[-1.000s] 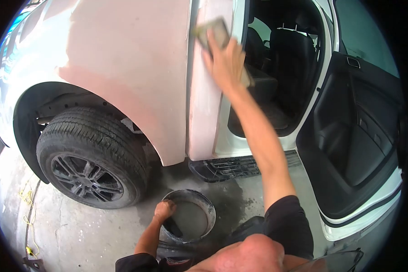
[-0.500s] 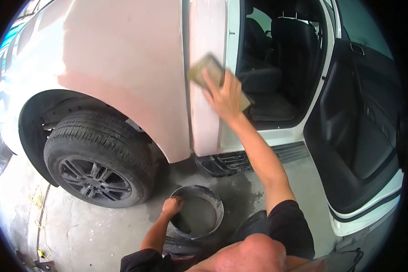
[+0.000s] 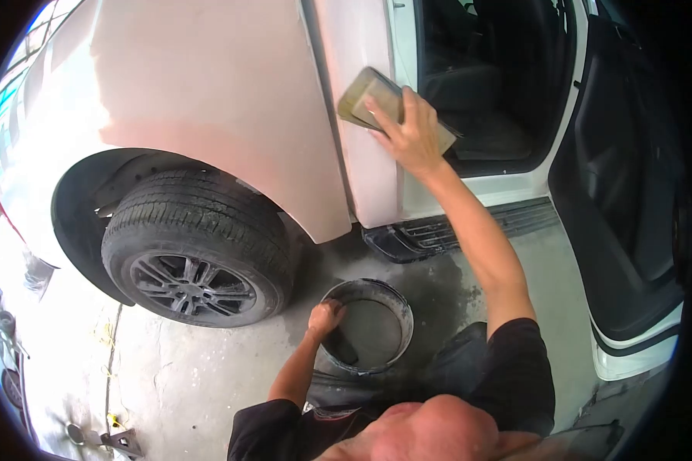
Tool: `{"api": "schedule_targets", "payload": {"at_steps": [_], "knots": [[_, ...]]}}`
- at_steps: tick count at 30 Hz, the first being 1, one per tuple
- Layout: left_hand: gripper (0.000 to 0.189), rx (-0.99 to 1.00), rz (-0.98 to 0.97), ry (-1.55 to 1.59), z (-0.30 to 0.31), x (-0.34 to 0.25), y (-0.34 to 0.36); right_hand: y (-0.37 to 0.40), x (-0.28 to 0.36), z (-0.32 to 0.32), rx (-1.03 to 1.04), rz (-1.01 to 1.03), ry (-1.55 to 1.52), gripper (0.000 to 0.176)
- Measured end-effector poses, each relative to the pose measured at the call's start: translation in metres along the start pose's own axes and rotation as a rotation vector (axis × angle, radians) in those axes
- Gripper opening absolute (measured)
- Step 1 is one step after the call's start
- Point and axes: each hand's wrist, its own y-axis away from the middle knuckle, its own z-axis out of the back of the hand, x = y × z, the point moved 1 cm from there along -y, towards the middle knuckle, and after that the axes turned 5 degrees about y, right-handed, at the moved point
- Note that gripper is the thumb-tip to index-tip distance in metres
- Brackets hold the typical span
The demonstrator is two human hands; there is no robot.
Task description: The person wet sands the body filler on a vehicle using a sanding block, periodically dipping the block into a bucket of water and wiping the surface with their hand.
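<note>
My right hand [image 3: 414, 137] presses a tan sanding block [image 3: 367, 94] flat against the pink-primed door pillar [image 3: 361, 161] of a white car, next to the open rear door opening. The fingers are spread over the block's back. My left hand [image 3: 325, 316] is closed over the near-left rim of a round grey bucket [image 3: 396, 307] standing on the wet concrete floor below the pillar. The primed rear quarter panel [image 3: 207, 100] stretches to the left of the block.
The rear wheel [image 3: 196, 257] sits in its arch at left. A black side step [image 3: 446, 230] runs under the door opening. The open rear door [image 3: 630, 200] stands at right. Small tools and yellow cord lie on the floor at lower left [image 3: 104, 438].
My right hand has slid the sanding block down the pillar from near its top. My left hand has stayed on the bucket rim. The view has shifted, so the car sits further right.
</note>
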Motion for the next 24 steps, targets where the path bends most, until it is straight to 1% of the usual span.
{"api": "schedule_targets", "payload": {"at_steps": [1, 2, 3, 4, 6, 8, 9, 11, 12, 13, 16, 17, 19, 20, 22, 23, 24], "knots": [[0.030, 0.070, 0.154, 0.012, 0.016, -0.021, 0.001, -0.006, -0.006, 0.003, -0.014, 0.024, -0.010, 0.084], [0.031, 0.057, 0.134, 0.003, 0.019, -0.019, -0.002, -0.016, -0.016, 0.004, -0.035, 0.043, -0.005, 0.086], [0.031, 0.041, 0.100, -0.003, 0.015, -0.015, -0.002, -0.055, -0.029, 0.006, 0.041, -0.033, 0.039, 0.080], [0.032, 0.028, 0.074, -0.002, 0.007, -0.009, 0.000, -0.098, -0.044, 0.002, -0.007, -0.112, 0.058, 0.072], [0.032, 0.018, 0.039, 0.002, -0.007, 0.005, -0.001, -0.171, -0.065, 0.002, -0.093, -0.253, 0.063, 0.068], [0.032, 0.022, 0.040, -0.019, -0.001, 0.006, -0.010, -0.174, -0.058, 0.000, -0.082, -0.313, 0.039, 0.069], [0.031, 0.042, 0.053, -0.036, 0.005, -0.003, -0.007, -0.163, -0.051, 0.000, -0.058, -0.348, 0.031, 0.070], [0.031, 0.064, 0.061, -0.037, 0.009, -0.009, 0.003, -0.083, -0.029, -0.004, 0.002, -0.222, 0.021, 0.073], [0.031, 0.054, 0.057, -0.016, 0.008, -0.007, 0.004, -0.041, -0.022, -0.003, -0.012, -0.157, -0.010, 0.074], [0.031, 0.040, 0.056, 0.008, 0.004, -0.007, 0.005, -0.018, -0.019, -0.001, -0.025, -0.087, -0.046, 0.076], [0.032, 0.028, 0.057, -0.003, 0.004, -0.007, 0.006, -0.063, -0.041, 0.004, 0.017, -0.087, 0.037, 0.076], [0.032, 0.032, 0.054, -0.030, 0.008, -0.007, 0.008, -0.100, -0.054, 0.000, 0.020, -0.149, 0.041, 0.071], [0.032, 0.027, 0.041, -0.063, 0.008, -0.012, 0.004, -0.178, -0.073, 0.002, -0.060, -0.275, -0.007, 0.058], [0.031, 0.036, 0.045, -0.046, 0.007, -0.011, -0.001, -0.203, -0.078, -0.001, -0.115, -0.308, 0.017, 0.056], [0.031, 0.065, 0.064, -0.009, 0.008, -0.010, 0.000, -0.201, -0.075, -0.005, -0.107, -0.321, 0.011, 0.060], [0.031, 0.064, 0.022, -0.070, 0.006, -0.008, 0.001, -0.178, -0.070, -0.005, -0.092, -0.268, 0.006, 0.062], [0.031, 0.055, 0.015, -0.056, 0.007, -0.006, 0.005, -0.138, -0.063, -0.005, -0.084, -0.217, 0.008, 0.064]]}}
